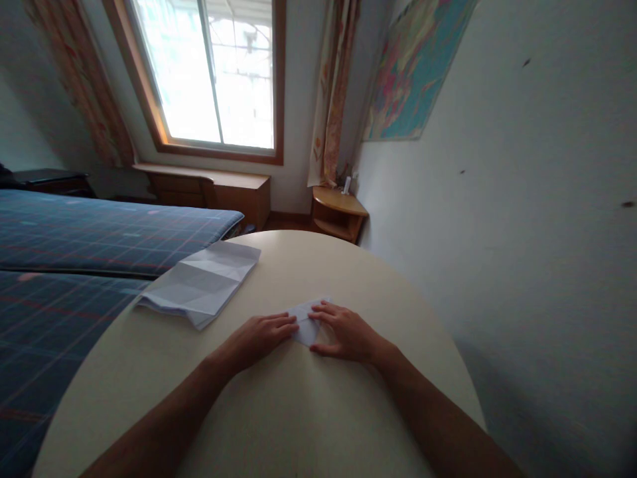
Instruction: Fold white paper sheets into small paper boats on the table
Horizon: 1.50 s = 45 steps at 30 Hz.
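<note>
Head view, folded paper, between left grip and right grip, touching both

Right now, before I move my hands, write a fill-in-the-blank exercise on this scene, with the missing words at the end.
1. The left hand and right hand touch a small folded white paper on the round cream-coloured ____.
2. The larger creased white paper lies nearer the ____ hand.
3. Daylight shows through the wood-framed glass ____.

Missing words: table; left; window.
</note>
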Tool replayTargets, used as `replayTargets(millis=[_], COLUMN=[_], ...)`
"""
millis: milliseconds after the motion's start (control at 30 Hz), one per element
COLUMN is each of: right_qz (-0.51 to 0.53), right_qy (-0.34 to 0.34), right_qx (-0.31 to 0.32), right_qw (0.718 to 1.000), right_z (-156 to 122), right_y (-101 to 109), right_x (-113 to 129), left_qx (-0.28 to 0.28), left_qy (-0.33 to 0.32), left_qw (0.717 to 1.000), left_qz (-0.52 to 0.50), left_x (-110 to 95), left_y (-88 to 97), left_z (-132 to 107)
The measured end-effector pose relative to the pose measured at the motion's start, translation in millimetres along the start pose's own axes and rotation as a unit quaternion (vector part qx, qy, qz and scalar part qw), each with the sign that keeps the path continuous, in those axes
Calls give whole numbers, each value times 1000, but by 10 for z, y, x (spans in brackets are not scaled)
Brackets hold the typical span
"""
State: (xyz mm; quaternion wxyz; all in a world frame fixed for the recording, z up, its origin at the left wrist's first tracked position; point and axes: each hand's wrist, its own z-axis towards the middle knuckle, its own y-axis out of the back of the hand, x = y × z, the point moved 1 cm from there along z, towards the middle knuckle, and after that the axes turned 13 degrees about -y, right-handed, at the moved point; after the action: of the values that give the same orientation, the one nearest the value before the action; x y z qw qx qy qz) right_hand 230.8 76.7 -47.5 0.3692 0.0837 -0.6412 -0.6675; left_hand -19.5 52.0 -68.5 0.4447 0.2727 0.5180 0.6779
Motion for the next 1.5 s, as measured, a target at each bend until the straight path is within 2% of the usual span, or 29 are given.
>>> replayTargets(millis=[467,800,967,1133,1267,1500], right_qz=[-21,-22,-48,-66,-55,-83], right_qy=[-5,-12,-45,-98,-136,-201], right_qx=[-2,-7,-38,-53,-53,-29], right_qw=[1000,1000,997,992,988,976], right_z=[4,2,38,90,105,100], right_y=[26,64,-21,-61,-30,61], right_x=[34,90,49,-36,-65,-18], left_qx=[-2,-36,-41,-90,-103,-33], left_qy=[9,44,70,85,120,242], left_qw=[1000,998,997,991,987,970], left_qz=[6,-1,-16,-54,-37,13], left_x=[-12,-23,-8,-34,-32,19], left_y=[14,-29,-29,-9,3,58], left_z=[37,63,44,61,59,44])
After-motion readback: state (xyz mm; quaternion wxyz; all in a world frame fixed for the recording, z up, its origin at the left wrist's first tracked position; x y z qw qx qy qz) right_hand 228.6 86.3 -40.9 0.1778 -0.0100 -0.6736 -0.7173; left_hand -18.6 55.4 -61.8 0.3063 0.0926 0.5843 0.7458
